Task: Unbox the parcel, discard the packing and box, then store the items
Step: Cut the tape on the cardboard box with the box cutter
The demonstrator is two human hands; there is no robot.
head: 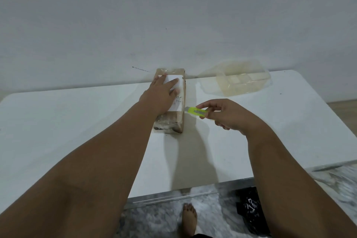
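Observation:
A brown cardboard parcel (178,118), wrapped in clear tape and bearing a white label, lies lengthwise on the white table (77,121). My left hand (161,92) rests flat on top of it, fingers spread over the label. My right hand (224,114) grips a neon yellow-green utility knife (196,111) just to the right of the parcel. The knife's tip points left at the parcel's right side, touching it or nearly so.
A clear plastic storage container (243,81) with a lid sits at the table's back right, near the wall. A black plastic bag (251,206) lies on the marble floor under the table's front edge, beside my bare foot (189,218).

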